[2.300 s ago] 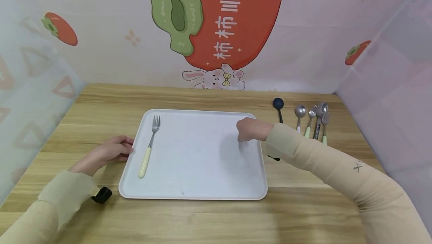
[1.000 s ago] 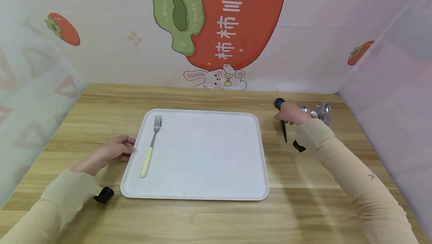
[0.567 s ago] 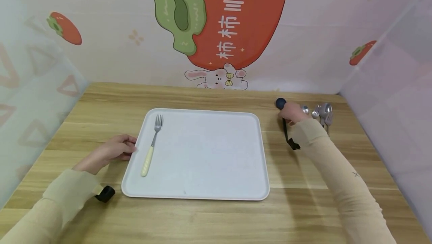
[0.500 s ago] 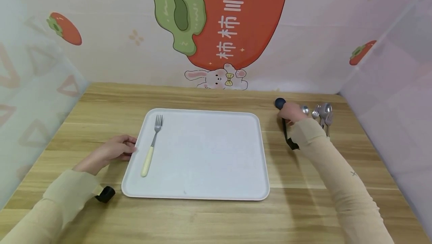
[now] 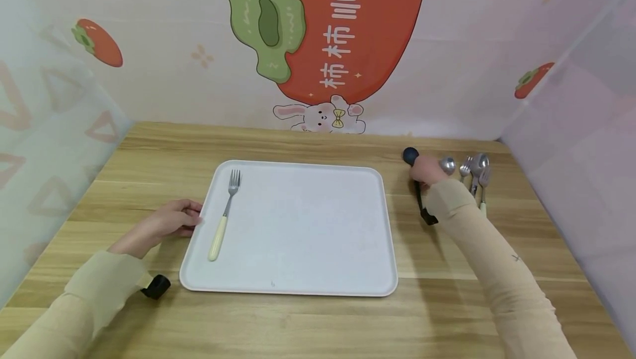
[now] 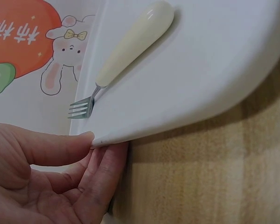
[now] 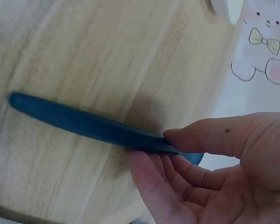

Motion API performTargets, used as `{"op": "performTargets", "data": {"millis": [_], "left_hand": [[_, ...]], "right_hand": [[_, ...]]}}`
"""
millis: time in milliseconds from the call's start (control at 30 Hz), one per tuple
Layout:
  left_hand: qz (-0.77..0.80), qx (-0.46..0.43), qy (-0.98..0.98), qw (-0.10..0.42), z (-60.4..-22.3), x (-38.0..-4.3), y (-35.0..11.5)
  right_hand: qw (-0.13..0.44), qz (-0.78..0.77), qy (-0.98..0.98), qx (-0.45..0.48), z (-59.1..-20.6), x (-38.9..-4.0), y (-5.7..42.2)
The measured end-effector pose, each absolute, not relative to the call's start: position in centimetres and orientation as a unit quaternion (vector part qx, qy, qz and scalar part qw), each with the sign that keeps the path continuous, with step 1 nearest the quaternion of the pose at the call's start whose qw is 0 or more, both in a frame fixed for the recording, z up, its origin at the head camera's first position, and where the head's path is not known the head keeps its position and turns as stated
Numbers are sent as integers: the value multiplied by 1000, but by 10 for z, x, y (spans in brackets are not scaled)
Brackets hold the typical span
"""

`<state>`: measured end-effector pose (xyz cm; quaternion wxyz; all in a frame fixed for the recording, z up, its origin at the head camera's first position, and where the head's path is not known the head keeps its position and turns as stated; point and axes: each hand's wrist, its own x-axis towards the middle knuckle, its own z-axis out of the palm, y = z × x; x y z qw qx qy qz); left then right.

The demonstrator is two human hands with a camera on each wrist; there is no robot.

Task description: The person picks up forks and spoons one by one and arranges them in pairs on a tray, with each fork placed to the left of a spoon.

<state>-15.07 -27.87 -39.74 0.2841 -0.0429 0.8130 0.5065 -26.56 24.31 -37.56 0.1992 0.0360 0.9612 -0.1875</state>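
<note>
My left hand [image 5: 166, 222] pinches the left rim of a white tray [image 5: 298, 226], thumb on top and fingers beneath, as the left wrist view shows. On the tray's left side lies a fork [image 5: 218, 232] with a cream handle, tines toward the back wall. Right of the tray, my right hand [image 5: 428, 171] pinches a dark blue spoon [image 5: 411, 155] between thumb and fingers. In the right wrist view the spoon's long handle [image 7: 70, 120] extends out past the fingertips, close over the wooden table. The spoon's middle is partly hidden by the hand in the head view.
Beyond the right hand, more cutlery lies at the table's right: a metal spoon [image 5: 448, 165], a fork [image 5: 465, 167], a larger spoon [image 5: 480, 161] and another fork [image 5: 484, 178]. A printed back wall [image 5: 199, 88] and side walls enclose the wooden table [image 5: 298, 326].
My right hand has moved from over the tray's right side to the dark blue spoon and taken hold of it. The spoon has shifted very slightly. My left hand stays at the tray's rim.
</note>
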Motion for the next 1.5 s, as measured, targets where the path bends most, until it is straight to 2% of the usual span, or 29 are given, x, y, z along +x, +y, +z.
{"op": "performTargets", "data": {"millis": [800, 1300, 1500], "left_hand": [[512, -44, 809, 284, -395, -148, -280], [506, -42, 816, 278, -397, -149, -277], [510, -40, 813, 279, -395, -150, -277]], "right_hand": [[211, -142, 964, -72, -359, -230, 190], [176, -132, 966, -137, -354, -212, 148], [181, -114, 966, -148, -353, -208, 133]]}}
